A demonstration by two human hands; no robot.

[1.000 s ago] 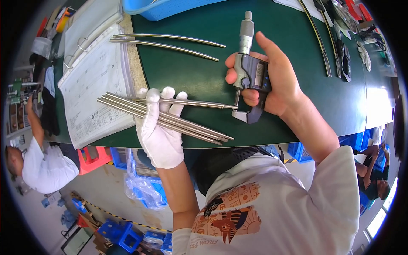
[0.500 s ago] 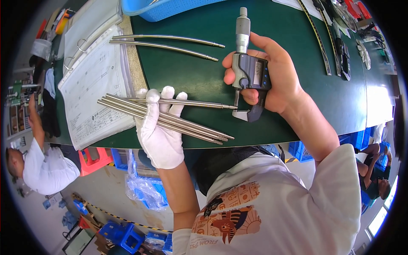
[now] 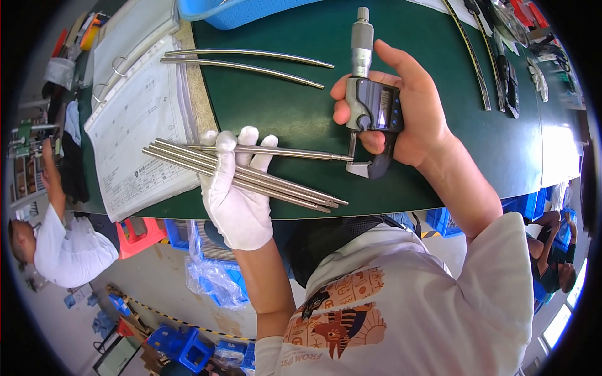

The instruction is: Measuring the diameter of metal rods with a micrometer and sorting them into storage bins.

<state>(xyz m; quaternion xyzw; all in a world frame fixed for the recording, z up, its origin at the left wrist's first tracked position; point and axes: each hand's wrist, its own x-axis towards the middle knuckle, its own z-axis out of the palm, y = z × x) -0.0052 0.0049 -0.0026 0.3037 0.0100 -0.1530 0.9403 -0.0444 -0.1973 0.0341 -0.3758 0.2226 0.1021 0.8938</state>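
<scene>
My left hand [image 3: 238,210], gloved in white, is half curled, palm up, around a bundle of rods [image 3: 295,192], with one measured rod [image 3: 301,153] lifted apart from them across the fingers. My bare right hand [image 3: 420,116] is wrapped firmly about a digital micrometer [image 3: 370,103], thimble upward, thumb standing free of it.

Change noted: over the last half second the micrometer has shifted slightly to the right, and the rod tips with it; my left hand has barely moved. The measured rod's tip remains at the gap between spindle and anvil. I judge the gauging to be under way; whether both faces bear on the metal, I cannot tell.

Edges: the lowest bundle tips lie close to the tabletop's [image 3: 276,106] near edge, and the rear ends reach over a ring binder [image 3: 141,135]. Beyond, two rods [image 3: 248,66] lie apart, below a blue basket [image 3: 251,14]. Bare green surface separates them from the held rods. Right of my right hand, bare surface extends toward a caliper [image 3: 506,84], giving the micrometer its widest room sideways
</scene>
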